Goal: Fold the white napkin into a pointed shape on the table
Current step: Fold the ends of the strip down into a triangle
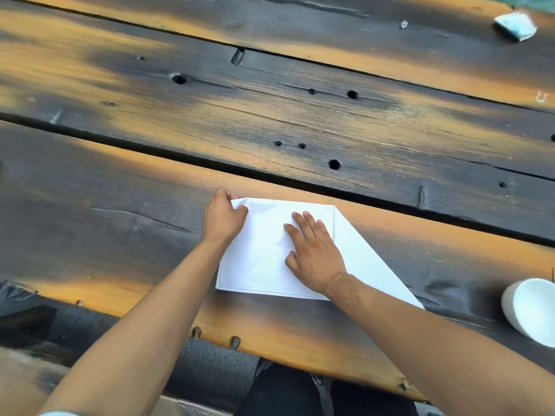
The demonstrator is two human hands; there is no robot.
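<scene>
Big dark-charred, orange-streaked wooden plank table [300,121] fills the view, and right at its near edge in front of you lies the white cloth napkin [264,250], partly folded, with a square panel lying flat and a triangular flap running off to the right toward the white round cup [531,310] at the table's right edge. Your right hand [312,253] lies flat on the middle of the napkin, fingers straight and spread, pressing it down, while your left hand [222,217] pinches the far left corner with curled fingers. Far off at the top right sits a small crumpled white scrap [515,25].
</scene>
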